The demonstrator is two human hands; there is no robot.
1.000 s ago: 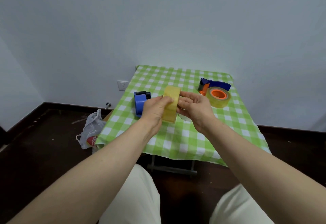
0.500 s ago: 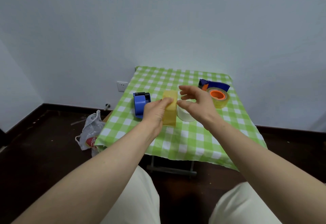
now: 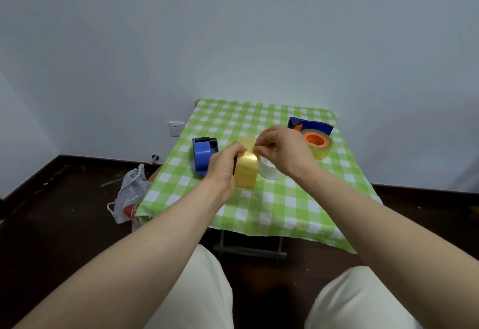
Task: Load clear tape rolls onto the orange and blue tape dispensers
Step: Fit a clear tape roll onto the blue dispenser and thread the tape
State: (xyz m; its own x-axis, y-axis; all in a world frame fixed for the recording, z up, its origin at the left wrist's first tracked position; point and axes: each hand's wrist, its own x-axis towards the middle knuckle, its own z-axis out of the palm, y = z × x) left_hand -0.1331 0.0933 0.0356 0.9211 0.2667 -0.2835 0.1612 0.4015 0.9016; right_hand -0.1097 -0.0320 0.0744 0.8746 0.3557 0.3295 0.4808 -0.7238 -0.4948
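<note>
My left hand (image 3: 223, 168) grips a yellowish clear tape roll (image 3: 247, 170) held on edge above the table. My right hand (image 3: 281, 151) pinches at the roll's top outer surface with fingertips together. A blue tape dispenser (image 3: 203, 153) with no roll on it lies left of my left hand. At the back right lies the orange and blue dispenser (image 3: 309, 126), with a clear tape roll (image 3: 320, 148) seated on its orange hub. A pale, whitish roll (image 3: 269, 171) lies on the cloth under my right hand, partly hidden.
The small table wears a green and white checked cloth (image 3: 272, 206) and stands against a pale wall. A plastic bag (image 3: 131, 193) lies on the dark floor at its left. A wall socket (image 3: 176, 129) sits behind the table's left edge. My knees are below.
My right hand let go of the roll's side, lifted, then came back down onto its top surface, fingers now pinched. My left hand has kept the roll in roughly the same place.
</note>
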